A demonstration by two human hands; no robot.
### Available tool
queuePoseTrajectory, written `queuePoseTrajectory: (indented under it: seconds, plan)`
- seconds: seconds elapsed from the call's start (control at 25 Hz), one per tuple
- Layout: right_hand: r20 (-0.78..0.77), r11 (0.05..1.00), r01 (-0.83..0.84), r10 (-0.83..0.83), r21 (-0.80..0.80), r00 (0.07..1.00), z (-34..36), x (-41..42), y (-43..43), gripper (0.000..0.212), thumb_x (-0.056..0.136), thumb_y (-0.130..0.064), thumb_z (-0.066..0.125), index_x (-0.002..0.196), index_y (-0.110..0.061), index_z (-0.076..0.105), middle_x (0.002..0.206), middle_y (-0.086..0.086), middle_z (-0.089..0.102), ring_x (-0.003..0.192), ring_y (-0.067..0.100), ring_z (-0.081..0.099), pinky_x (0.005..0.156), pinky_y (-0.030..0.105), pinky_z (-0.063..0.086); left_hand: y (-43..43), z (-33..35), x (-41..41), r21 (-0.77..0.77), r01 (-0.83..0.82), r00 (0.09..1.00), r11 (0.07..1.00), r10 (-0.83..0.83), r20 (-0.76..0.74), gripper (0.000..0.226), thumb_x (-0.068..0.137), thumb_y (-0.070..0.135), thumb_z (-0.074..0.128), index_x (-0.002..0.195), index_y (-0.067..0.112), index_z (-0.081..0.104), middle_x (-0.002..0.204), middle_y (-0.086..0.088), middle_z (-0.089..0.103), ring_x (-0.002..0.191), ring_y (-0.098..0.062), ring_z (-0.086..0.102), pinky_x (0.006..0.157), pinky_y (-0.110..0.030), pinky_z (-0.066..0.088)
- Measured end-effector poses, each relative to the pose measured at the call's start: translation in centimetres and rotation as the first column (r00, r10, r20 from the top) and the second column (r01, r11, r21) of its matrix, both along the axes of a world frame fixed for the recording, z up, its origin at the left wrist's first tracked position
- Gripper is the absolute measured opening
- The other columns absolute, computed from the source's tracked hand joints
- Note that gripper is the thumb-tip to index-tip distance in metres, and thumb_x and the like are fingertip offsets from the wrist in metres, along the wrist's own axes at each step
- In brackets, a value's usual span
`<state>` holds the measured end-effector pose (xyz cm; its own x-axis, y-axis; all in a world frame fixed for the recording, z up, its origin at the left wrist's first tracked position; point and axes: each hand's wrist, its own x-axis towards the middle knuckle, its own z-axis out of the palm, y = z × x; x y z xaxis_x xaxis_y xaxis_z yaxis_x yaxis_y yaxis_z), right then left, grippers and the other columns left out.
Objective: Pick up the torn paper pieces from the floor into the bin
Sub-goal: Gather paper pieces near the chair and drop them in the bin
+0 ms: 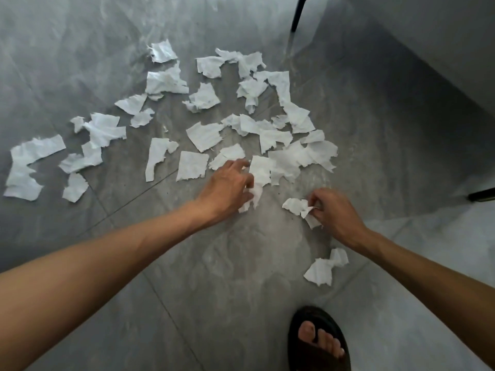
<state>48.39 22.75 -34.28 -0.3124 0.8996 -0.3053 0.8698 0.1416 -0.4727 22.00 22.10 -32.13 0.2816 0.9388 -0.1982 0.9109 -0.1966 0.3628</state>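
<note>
Several torn white paper pieces (203,135) lie scattered over the grey tiled floor (241,263), from the far left to the centre right. My left hand (227,188) reaches down at the centre, its fingers closed on a long white piece (261,172). To its right my right hand (334,212) pinches a small crumpled piece (297,206) between thumb and fingers. One more crumpled piece (325,267) lies near my right forearm. No bin is in view.
My foot in a dark sandal (318,341) stands at the bottom right. A black furniture leg (298,14) rises at the top, and another dark foot (482,195) shows at the right edge. A pale wall (442,36) runs along the upper right.
</note>
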Motion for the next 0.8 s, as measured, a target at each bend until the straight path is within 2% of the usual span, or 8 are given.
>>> queuePoseTrajectory:
  seconds: [0.08,0.16,0.28,0.36,0.48,0.64,0.72,0.8]
  plan:
    - [-0.081,0.999,0.042,-0.044,-0.017,0.996,0.5,0.4,-0.3,0.022,0.078,-0.011,0.069,0.083,-0.027,0.055,0.078,-0.007,0.058,0.075,0.017,0.058,0.057,0.02,0.032,1.9,-0.5,1.0,-0.017,0.053,0.995,0.998,-0.054,-0.084,0.019,0.083,0.027,0.067,0.099,0.016,0.066,0.143,-0.011,0.044,0.125,-0.031,0.045,0.096,-0.042,0.043]
    - [-0.148,0.997,0.069,-0.074,-0.037,0.986,1.3,0.8,-0.7,0.025,0.08,-0.014,0.067,0.095,-0.029,0.056,0.079,-0.012,0.058,0.072,0.006,0.057,0.058,0.014,0.036,2.7,-1.3,1.9,-0.011,0.111,0.983,0.994,-0.111,-0.145,0.017,0.085,0.022,0.065,0.099,0.012,0.064,0.129,-0.013,0.052,0.114,-0.031,0.051,0.082,-0.041,0.05]
    - [-0.192,0.993,0.108,-0.115,-0.047,0.975,2.4,1.9,-1.7,0.034,0.076,-0.01,0.064,0.104,-0.028,0.063,0.086,-0.014,0.063,0.078,0.001,0.058,0.063,0.013,0.04,2.6,-2.0,2.1,0.012,0.092,0.994,0.996,-0.091,-0.066,0.011,0.086,0.014,0.06,0.095,0.007,0.06,0.103,-0.015,0.06,0.092,-0.033,0.059,0.067,-0.04,0.049]
    - [-0.166,0.996,0.047,-0.059,-0.072,0.984,2.7,2.8,-3.2,0.032,0.073,-0.01,0.066,0.1,-0.026,0.068,0.092,-0.015,0.064,0.082,0.002,0.06,0.068,0.007,0.039,2.1,-1.8,2.0,0.008,0.091,0.995,0.996,-0.091,-0.034,0.01,0.087,0.014,0.06,0.094,0.006,0.06,0.099,-0.015,0.062,0.086,-0.034,0.061,0.066,-0.043,0.051]
    - [-0.095,0.981,-0.143,0.131,-0.128,0.987,2.1,4.2,-5.7,0.03,0.071,-0.009,0.071,0.097,-0.024,0.07,0.089,-0.017,0.06,0.081,0.004,0.058,0.069,0.001,0.035,1.2,-0.6,2.1,0.022,0.107,0.993,0.994,-0.108,0.04,0.012,0.086,0.017,0.062,0.094,0.007,0.062,0.098,-0.015,0.064,0.086,-0.033,0.06,0.07,-0.044,0.052]
    - [0.068,0.958,-0.24,0.253,-0.154,0.965,0.4,5.0,-7.3,0.025,0.077,-0.017,0.072,0.101,-0.018,0.067,0.099,0.0,0.065,0.093,0.018,0.062,0.073,0.015,0.035,0.2,2.7,1.7,-0.009,0.148,0.982,0.989,-0.146,0.117,0.015,0.083,0.022,0.067,0.093,0.011,0.064,0.095,-0.009,0.067,0.081,-0.026,0.059,0.067,-0.033,0.046]
    - [0.095,0.979,-0.168,0.18,-0.118,0.979,0.8,3.4,-7.3,0.018,0.079,-0.02,0.071,0.096,-0.015,0.069,0.091,0.001,0.064,0.088,0.022,0.062,0.068,0.019,0.034,-0.7,5.7,0.2,-0.017,0.141,0.984,0.99,-0.138,0.112,0.017,0.081,0.027,0.069,0.092,0.015,0.065,0.09,-0.004,0.068,0.075,-0.019,0.053,0.064,-0.031,0.043]
    - [-0.017,0.995,0.013,-0.015,-0.101,1.0,2.2,0.2,-6.4,0.005,0.078,-0.019,0.072,0.08,-0.018,0.067,0.072,-0.005,0.057,0.07,0.014,0.058,0.056,0.021,0.031,-1.5,8.8,-1.9,-0.002,0.104,0.989,0.995,-0.104,0.103,0.017,0.079,0.031,0.07,0.089,0.018,0.066,0.084,0.0,0.067,0.072,-0.015,0.05,0.063,-0.031,0.043]
